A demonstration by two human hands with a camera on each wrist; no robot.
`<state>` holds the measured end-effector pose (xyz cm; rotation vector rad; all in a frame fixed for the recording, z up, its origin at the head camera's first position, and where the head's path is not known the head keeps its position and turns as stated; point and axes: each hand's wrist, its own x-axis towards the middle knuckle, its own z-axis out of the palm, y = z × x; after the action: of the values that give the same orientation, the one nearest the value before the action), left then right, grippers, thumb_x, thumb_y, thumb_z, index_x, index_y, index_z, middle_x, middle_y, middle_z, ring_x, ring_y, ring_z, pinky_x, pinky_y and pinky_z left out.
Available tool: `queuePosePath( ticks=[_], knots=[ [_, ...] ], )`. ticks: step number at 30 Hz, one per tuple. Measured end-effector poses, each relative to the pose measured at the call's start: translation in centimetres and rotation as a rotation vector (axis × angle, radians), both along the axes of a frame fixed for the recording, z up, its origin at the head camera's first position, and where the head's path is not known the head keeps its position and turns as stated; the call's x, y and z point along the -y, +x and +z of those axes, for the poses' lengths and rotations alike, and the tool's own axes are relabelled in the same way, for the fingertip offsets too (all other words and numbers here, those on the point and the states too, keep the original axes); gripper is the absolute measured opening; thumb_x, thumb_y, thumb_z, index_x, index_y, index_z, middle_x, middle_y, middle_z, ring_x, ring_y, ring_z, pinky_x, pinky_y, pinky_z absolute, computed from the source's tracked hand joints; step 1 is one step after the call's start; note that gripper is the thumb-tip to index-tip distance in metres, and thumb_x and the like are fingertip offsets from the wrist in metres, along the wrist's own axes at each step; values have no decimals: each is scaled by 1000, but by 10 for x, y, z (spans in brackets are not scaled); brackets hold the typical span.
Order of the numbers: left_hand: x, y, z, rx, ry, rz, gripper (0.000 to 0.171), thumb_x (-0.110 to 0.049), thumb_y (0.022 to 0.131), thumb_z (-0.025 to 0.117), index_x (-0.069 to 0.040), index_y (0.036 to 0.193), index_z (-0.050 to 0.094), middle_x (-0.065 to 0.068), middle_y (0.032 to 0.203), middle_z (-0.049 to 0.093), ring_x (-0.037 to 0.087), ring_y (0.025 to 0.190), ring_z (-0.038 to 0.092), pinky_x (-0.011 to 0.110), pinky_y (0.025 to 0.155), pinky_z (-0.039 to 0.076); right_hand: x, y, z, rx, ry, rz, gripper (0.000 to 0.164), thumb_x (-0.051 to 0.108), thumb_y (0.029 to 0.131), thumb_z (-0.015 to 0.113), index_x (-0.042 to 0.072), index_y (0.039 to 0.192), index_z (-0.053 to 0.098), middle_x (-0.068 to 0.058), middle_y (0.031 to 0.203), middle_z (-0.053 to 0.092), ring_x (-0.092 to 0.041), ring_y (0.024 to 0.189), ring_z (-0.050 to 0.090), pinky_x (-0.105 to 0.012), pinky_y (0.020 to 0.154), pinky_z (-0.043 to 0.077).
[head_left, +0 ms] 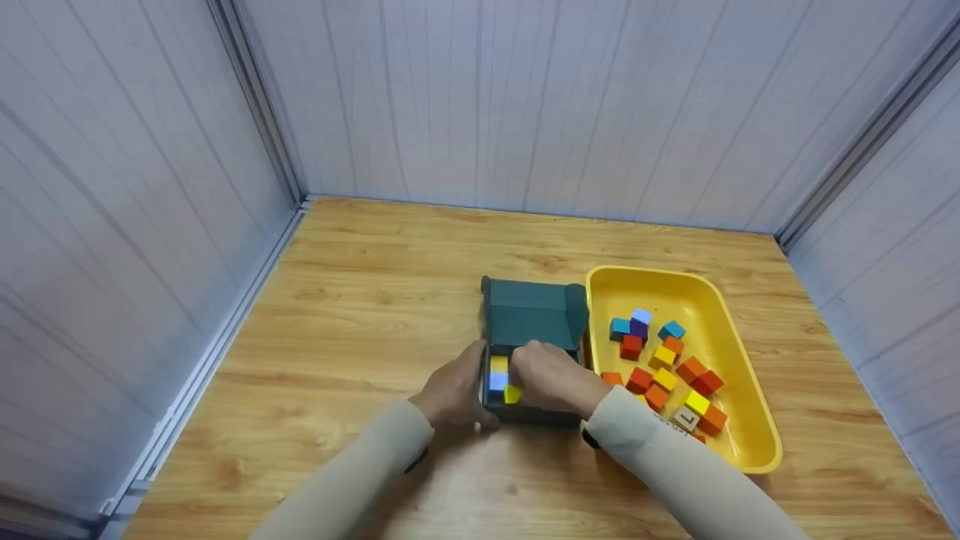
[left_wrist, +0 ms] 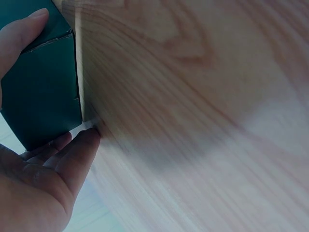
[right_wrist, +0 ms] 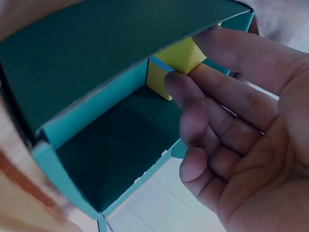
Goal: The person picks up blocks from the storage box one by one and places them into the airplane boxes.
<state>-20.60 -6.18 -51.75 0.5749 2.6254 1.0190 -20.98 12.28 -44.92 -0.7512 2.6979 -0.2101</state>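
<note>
Alt: wood tabletop [head_left: 375, 300], bounded by pale panel walls [head_left: 480, 97] at back & both sides; widest room is seen left of & beyond the green box [head_left: 538, 415], set approx. centre w/ lid [head_left: 531, 311] folded back. Its right side is closely bordered by a yellow tray [head_left: 675, 289] of mixed cubes [head_left: 663, 355]. Forearms in pale sleeves [head_left: 356, 472] are stretched fwd, angled inward. Box's left side is gripped by left hand [head_left: 454, 386], thumb on one face, fingers at another. Yellow block [right_wrist: 183, 54] is pinched btwn right hand's [head_left: 551, 379] thumb & fingers at box opening, near a light-blue block [head_left: 498, 381] inside
</note>
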Motion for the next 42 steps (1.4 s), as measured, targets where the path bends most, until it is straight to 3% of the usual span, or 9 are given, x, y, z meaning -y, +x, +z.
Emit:
queuePosePath(
  ticks=[3,10,14,21,26,30,33,42],
  knots=[
    [0,0,0,-7,7,3,111,-21,58,102,-14,147,34,3,127,58,22,112,58,43,104,48,4,-1,-2,-4,3,-3,17,13,78,89,5,88,77,-1,74,66,-19,67,60,-33,72,59],
    [0,-1,0,4,8,5,113,-22,59,102,-14,148,33,3,128,58,22,113,58,44,105,47,10,-6,-8,46,-17,-39,24,13,78,90,6,97,78,-3,84,69,-17,74,63,-36,77,61],
    [0,0,0,-10,10,-4,112,-21,58,102,-13,147,34,4,125,58,22,110,59,44,103,48,10,-10,-16,30,-33,-34,21,16,79,90,6,94,79,-1,79,70,-16,69,63,-35,74,61],
    [0,0,2,-18,2,-10,114,-19,58,102,-12,148,33,5,132,57,22,116,57,43,106,46,9,-10,-23,42,-46,-77,19,19,80,89,7,91,79,1,78,70,-16,71,62,-35,75,61],
    [0,0,2,-21,-2,-14,116,-19,58,101,-11,150,32,6,136,56,22,120,56,42,109,45,5,-11,-21,61,-87,-62,20,20,81,89,7,94,80,3,76,70,-14,69,63,-32,72,60],
    [0,1,0,-21,19,-17,116,-17,59,101,-10,150,31,7,133,58,23,118,58,44,106,47,-1,-10,-14,71,-138,-36,19,24,81,89,8,87,80,6,68,68,-14,61,61,-29,63,59],
    [0,1,0,-22,37,-22,117,-15,59,101,-9,152,30,7,133,59,24,119,58,44,105,47,-8,-9,-2,89,-164,-41,19,26,83,87,10,88,81,7,69,69,-14,61,63,-29,63,59],
    [0,1,-2,-20,16,-15,123,-18,59,101,-13,157,26,6,143,54,25,126,55,45,109,44,-46,-9,34,34,-167,-176,13,29,87,84,20,80,78,7,71,67,-16,63,64,-30,61,57]
  ],
)
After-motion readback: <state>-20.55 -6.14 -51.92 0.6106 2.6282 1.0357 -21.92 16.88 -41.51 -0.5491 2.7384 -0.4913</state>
